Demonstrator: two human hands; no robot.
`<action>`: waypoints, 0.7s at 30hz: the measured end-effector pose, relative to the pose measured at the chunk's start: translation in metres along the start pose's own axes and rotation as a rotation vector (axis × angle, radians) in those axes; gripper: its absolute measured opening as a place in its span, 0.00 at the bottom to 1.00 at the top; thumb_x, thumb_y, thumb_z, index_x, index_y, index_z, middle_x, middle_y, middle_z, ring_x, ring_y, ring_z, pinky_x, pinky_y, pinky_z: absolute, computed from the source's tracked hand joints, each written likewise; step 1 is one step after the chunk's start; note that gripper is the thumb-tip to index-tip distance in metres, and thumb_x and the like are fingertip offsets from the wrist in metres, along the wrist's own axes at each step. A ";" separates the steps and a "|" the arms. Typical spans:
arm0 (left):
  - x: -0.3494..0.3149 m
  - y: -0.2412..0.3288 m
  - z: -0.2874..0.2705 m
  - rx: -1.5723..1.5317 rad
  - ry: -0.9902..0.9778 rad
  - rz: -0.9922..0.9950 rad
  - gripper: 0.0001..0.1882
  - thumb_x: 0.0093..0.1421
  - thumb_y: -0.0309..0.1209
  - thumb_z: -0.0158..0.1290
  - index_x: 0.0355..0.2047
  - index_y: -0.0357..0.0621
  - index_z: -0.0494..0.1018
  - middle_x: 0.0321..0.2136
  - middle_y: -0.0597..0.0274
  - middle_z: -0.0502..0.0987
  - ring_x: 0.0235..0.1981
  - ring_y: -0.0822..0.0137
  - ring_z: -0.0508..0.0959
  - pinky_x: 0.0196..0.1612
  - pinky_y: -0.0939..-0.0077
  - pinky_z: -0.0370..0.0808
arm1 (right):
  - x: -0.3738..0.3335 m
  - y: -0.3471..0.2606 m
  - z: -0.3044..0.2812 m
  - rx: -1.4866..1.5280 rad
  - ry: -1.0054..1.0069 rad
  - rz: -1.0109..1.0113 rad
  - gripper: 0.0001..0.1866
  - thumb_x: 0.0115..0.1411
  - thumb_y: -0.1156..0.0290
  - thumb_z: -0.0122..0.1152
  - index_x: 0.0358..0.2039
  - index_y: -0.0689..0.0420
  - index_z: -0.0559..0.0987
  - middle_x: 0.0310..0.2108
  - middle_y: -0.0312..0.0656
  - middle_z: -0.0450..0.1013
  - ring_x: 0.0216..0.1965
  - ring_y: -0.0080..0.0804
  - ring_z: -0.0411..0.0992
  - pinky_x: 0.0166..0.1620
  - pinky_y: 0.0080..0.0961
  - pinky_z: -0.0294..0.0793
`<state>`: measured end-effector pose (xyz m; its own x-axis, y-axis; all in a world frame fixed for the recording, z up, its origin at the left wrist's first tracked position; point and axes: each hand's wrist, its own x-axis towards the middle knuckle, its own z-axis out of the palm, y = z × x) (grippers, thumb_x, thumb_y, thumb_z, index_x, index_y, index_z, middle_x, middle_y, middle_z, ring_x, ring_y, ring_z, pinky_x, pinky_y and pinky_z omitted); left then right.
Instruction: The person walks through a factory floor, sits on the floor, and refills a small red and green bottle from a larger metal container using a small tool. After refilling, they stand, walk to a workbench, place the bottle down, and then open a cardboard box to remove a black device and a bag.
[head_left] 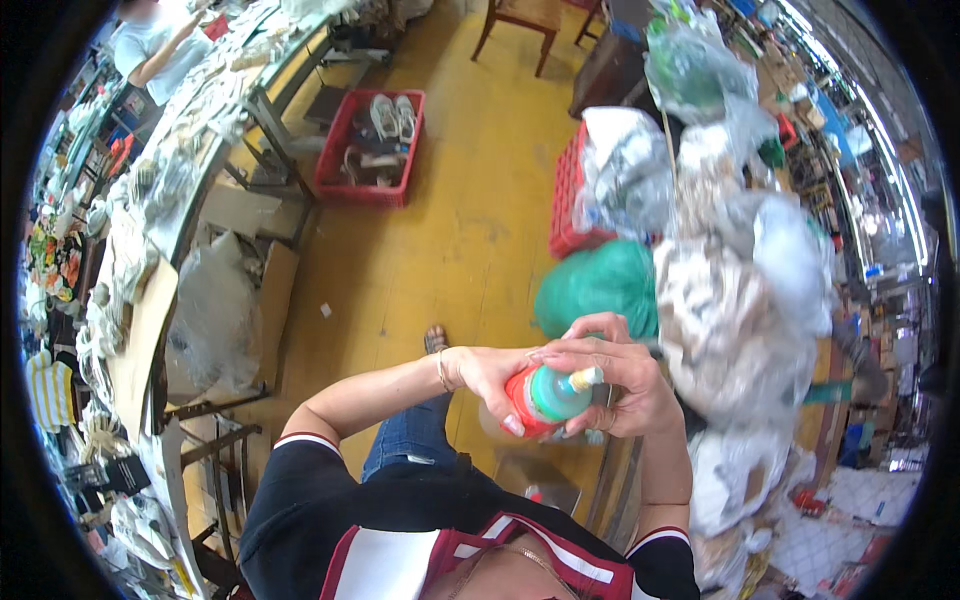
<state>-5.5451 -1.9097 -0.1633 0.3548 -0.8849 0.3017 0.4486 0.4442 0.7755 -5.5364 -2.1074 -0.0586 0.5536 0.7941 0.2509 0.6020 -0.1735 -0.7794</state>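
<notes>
Bottle sat at 3 o'clock from left hand, its fingers clamped on the red body. Right hand, curled round the green end, was nearer the nozzle; long axis ran toward 2–3.

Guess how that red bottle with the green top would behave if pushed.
The red bottle looks rounded, so it would probably roll if laid on its side. Small enough for the left hand and right hand to surround, it is probably light, though its fill is unclear.
</notes>
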 end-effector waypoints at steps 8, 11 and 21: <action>0.032 0.180 -0.186 1.236 1.259 0.074 0.29 0.41 0.42 0.68 0.41 0.40 0.73 0.32 0.53 0.80 0.33 0.59 0.81 0.37 0.70 0.77 | 0.224 0.144 -0.075 -0.123 0.577 0.213 0.25 0.49 0.67 0.74 0.47 0.63 0.80 0.42 0.45 0.77 0.42 0.33 0.72 0.53 0.31 0.68; 0.058 0.219 -0.263 1.322 1.439 0.122 0.27 0.41 0.42 0.66 0.39 0.42 0.73 0.32 0.50 0.80 0.33 0.53 0.81 0.35 0.66 0.77 | 0.292 0.211 -0.102 -0.287 0.661 0.285 0.24 0.49 0.65 0.75 0.45 0.63 0.81 0.42 0.46 0.77 0.43 0.34 0.73 0.54 0.33 0.68; 0.130 0.342 -0.540 0.021 0.280 0.008 0.38 0.50 0.37 0.67 0.58 0.40 0.63 0.46 0.62 0.74 0.49 0.69 0.72 0.54 0.72 0.69 | 0.491 0.386 -0.337 0.773 -0.396 0.032 0.36 0.54 0.65 0.70 0.61 0.61 0.67 0.61 0.48 0.64 0.63 0.38 0.60 0.65 0.37 0.56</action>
<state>-4.9023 -1.7979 -0.1588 0.5726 -0.8068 0.1453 0.4284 0.4456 0.7860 -4.8382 -1.9810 -0.0427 0.2357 0.9649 0.1157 -0.0496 0.1309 -0.9902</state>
